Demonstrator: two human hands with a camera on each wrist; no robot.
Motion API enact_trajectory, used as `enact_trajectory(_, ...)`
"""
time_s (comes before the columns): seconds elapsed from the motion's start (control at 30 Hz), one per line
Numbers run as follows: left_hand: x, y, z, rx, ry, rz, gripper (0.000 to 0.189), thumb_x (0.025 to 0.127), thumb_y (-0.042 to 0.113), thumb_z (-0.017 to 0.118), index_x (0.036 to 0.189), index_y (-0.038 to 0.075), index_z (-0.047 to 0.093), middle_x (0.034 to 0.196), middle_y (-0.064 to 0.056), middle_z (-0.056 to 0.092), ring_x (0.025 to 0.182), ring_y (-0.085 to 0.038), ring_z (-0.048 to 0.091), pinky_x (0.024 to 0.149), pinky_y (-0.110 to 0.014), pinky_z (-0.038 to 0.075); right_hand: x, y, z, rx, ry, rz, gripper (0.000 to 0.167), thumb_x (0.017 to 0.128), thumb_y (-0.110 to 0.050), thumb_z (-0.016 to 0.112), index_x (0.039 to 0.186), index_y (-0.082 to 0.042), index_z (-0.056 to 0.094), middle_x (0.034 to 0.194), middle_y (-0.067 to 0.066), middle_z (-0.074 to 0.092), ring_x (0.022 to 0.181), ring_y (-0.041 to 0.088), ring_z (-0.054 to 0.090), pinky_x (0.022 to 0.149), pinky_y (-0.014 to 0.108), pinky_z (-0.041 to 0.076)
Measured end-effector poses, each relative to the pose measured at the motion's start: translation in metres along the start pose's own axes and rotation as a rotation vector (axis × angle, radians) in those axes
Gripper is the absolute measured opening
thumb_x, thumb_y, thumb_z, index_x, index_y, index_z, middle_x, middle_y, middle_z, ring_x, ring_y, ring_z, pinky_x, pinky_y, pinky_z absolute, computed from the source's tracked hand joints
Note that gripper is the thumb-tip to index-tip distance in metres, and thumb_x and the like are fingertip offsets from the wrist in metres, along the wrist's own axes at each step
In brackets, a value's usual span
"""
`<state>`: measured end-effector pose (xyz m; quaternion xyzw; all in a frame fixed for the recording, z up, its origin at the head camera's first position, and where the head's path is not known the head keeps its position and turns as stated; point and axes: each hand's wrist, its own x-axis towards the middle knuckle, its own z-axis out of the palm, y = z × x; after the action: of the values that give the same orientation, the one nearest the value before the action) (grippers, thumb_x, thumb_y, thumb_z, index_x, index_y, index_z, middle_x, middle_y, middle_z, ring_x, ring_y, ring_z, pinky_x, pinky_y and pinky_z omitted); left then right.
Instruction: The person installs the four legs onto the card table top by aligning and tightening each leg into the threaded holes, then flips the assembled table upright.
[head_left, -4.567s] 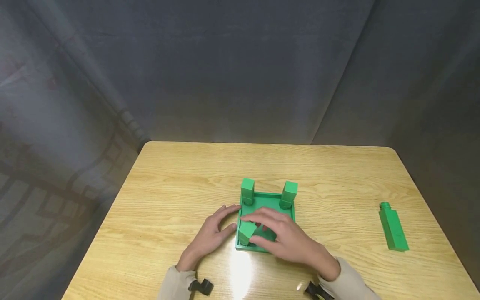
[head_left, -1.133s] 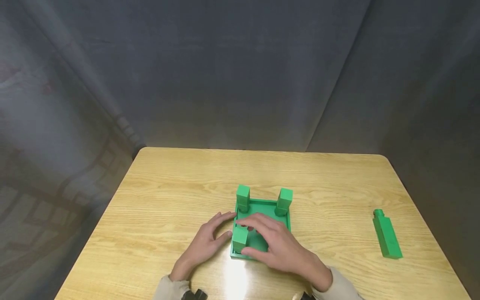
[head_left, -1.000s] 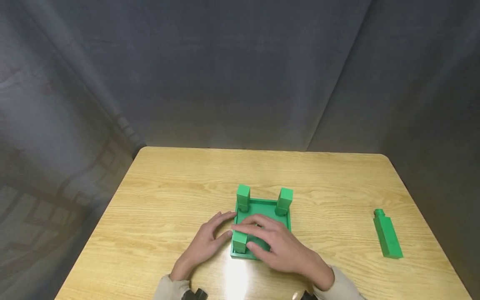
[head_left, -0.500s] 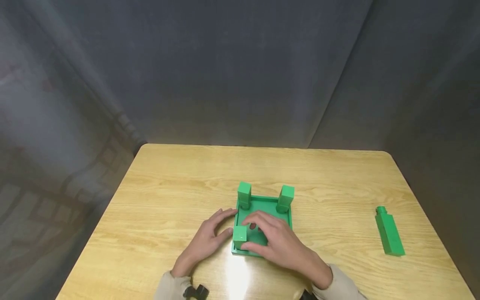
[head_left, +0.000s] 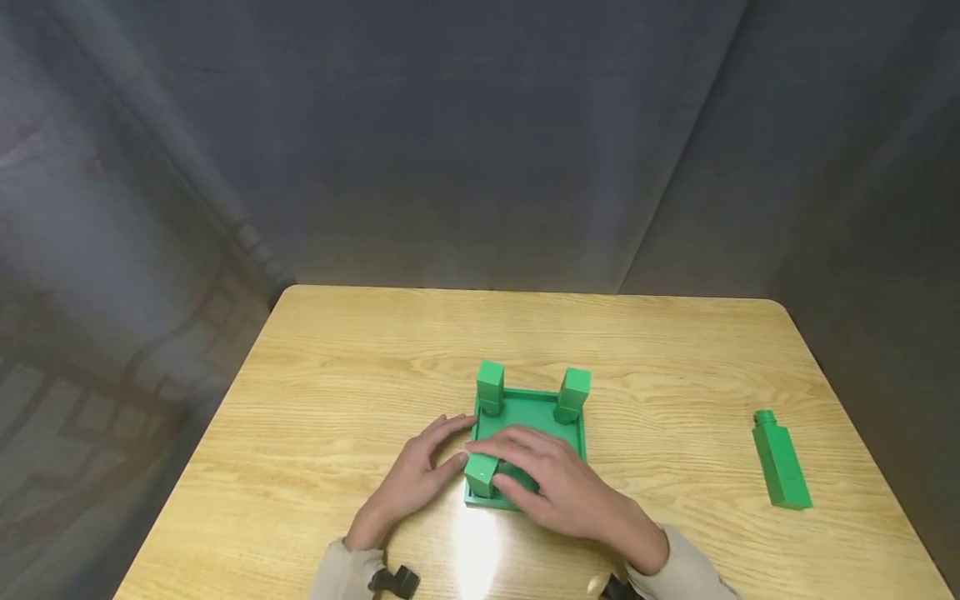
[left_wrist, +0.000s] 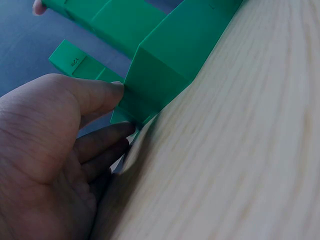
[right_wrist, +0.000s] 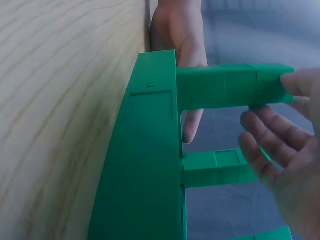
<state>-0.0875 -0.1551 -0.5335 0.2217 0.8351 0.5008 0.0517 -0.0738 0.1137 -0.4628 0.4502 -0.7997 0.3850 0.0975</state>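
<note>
Right hand [head_left: 558, 483] is pinching the top of the near post [head_left: 480, 477] between thumb and finger, and that post is standing in the tray's [head_left: 532, 408] near-left corner; two more, the far-left post [head_left: 491, 385] and far-right post [head_left: 574, 390], are standing upright in there too; the hand's kinda blocking the near-right corner; left hand [head_left: 416, 475] isn't clamping anything, its thumb and fingers are staying apart and just touching the tray's left side; loose post [head_left: 782, 467] is lying on the table [head_left: 637, 350], well off to the right.
</note>
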Motion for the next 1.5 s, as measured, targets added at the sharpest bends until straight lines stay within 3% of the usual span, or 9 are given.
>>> enact_trajectory(0.1,-0.0008,0.0006,0.0001,-0.004,-0.001,-0.012,0.055,0.106,0.015,0.073,0.16,0.016,0.06,0.164,-0.004,0.059,0.157,-0.034,0.049,0.137,-0.059,0.023,0.0008,-0.0002,0.0017,0.011,0.034,0.04,0.034,0.108,-0.025,0.075,0.141,-0.018,0.069,0.124,-0.006,0.074,0.104,0.011,0.072,0.088,0.029,0.065)
enact_trajectory(0.23,-0.0016,0.002,-0.0001,-0.011,-0.009,-0.032,0.055,0.106,0.014,0.074,0.16,0.018,0.061,0.165,-0.002,0.059,0.158,-0.033,0.048,0.138,-0.057,0.022,0.0005,-0.0016,0.0035,0.017,0.059,0.103,0.035,0.103,-0.038,0.082,0.129,-0.018,0.069,0.116,-0.009,0.072,0.094,0.013,0.072,0.079,0.025,0.062)
enact_trajectory(0.37,-0.0016,0.0028,0.0002,-0.005,-0.005,-0.02,0.055,0.107,0.015,0.073,0.16,0.016,0.06,0.164,-0.005,0.059,0.157,-0.035,0.048,0.137,-0.06,0.022,0.0002,-0.0022,0.0022,-0.005,0.062,0.098,0.047,0.102,-0.04,0.083,0.14,-0.017,0.067,0.122,-0.005,0.073,0.096,0.014,0.071,0.079,0.026,0.061)
enact_trajectory(0.5,-0.0017,0.0023,0.0004,0.007,-0.001,-0.013,0.054,0.107,0.015,0.073,0.16,0.014,0.06,0.163,-0.007,0.06,0.157,-0.038,0.049,0.136,-0.064,0.022,0.0001,-0.0012,-0.002,-0.036,0.034,0.017,0.057,0.102,-0.025,0.081,0.156,-0.017,0.063,0.136,-0.001,0.07,0.111,0.015,0.07,0.088,0.031,0.062)
enact_trajectory(0.6,-0.0016,0.0023,0.0002,0.004,-0.004,-0.02,0.054,0.108,0.015,0.072,0.16,0.015,0.06,0.163,-0.007,0.06,0.157,-0.038,0.048,0.136,-0.064,0.022,0.0002,-0.0009,-0.0039,-0.047,0.015,-0.025,0.055,0.101,-0.013,0.075,0.155,-0.02,0.066,0.139,-0.001,0.069,0.119,0.016,0.069,0.091,0.032,0.062)
enact_trajectory(0.77,-0.0022,0.0017,0.0004,0.0,-0.001,-0.013,0.053,0.108,0.014,0.071,0.16,0.013,0.06,0.163,-0.008,0.06,0.158,-0.041,0.047,0.136,-0.066,0.022,0.0014,0.0,-0.0025,-0.056,0.025,-0.038,0.048,0.103,-0.006,0.07,0.15,-0.018,0.069,0.132,-0.002,0.071,0.116,0.015,0.071,0.094,0.035,0.064)
enact_trajectory(1.2,-0.0007,0.0025,-0.0016,0.009,-0.001,-0.024,0.056,0.107,0.014,0.073,0.161,0.017,0.059,0.163,-0.006,0.06,0.157,-0.037,0.048,0.137,-0.063,0.021,0.0019,-0.0007,-0.0033,-0.05,-0.004,-0.04,0.053,0.103,-0.017,0.078,0.154,-0.015,0.065,0.133,-0.003,0.071,0.115,0.014,0.07,0.093,0.033,0.063)
enact_trajectory(1.37,-0.0005,0.0027,-0.0006,0.005,-0.012,-0.04,0.053,0.109,0.018,0.071,0.16,0.019,0.06,0.164,-0.004,0.06,0.159,-0.036,0.046,0.137,-0.06,0.021,0.0002,-0.0019,-0.0033,-0.061,-0.035,-0.049,0.054,0.107,-0.015,0.071,0.161,-0.019,0.061,0.136,-0.001,0.071,0.111,0.013,0.069,0.088,0.027,0.06)
enact_trajectory(1.5,-0.0002,0.003,0.0001,0.0,-0.012,-0.055,0.053,0.109,0.019,0.071,0.161,0.021,0.06,0.165,-0.004,0.059,0.16,-0.034,0.044,0.138,-0.058,0.02,-0.001,-0.0034,-0.0036,-0.057,-0.061,-0.021,0.05,0.111,-0.019,0.066,0.16,-0.025,0.061,0.139,-0.001,0.07,0.12,0.014,0.07,0.093,0.03,0.062)
